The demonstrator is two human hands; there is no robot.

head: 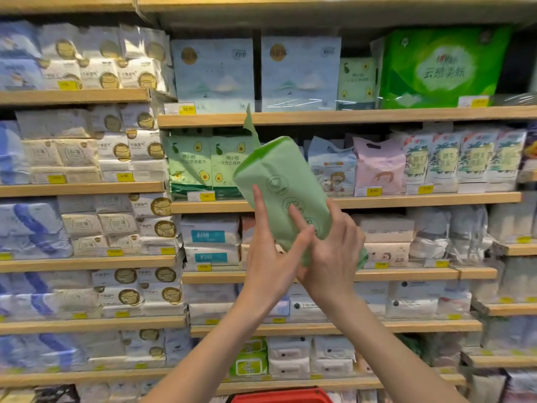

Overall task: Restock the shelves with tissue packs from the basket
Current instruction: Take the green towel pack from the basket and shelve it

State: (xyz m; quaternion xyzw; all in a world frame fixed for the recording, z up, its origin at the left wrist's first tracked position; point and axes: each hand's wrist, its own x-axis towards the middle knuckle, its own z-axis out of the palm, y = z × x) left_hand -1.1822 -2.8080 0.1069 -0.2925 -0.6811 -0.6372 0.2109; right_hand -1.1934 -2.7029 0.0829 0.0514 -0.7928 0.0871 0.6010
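Note:
I hold a pale green tissue pack tilted in the air before the middle shelves. My right hand grips its lower end from below and behind. My left hand lies flat against its near side, fingers stretched out. The pack's top flap points up toward the shelf edge. Two green avocado-print packs stand on the shelf just behind and left of it. The red basket shows only its rim at the bottom edge.
Wooden shelves full of tissue packs fill the whole view. White and gold packs are stacked at left, pink and blue packs at right, a large bright green pack at upper right. Yellow price tags line the shelf edges.

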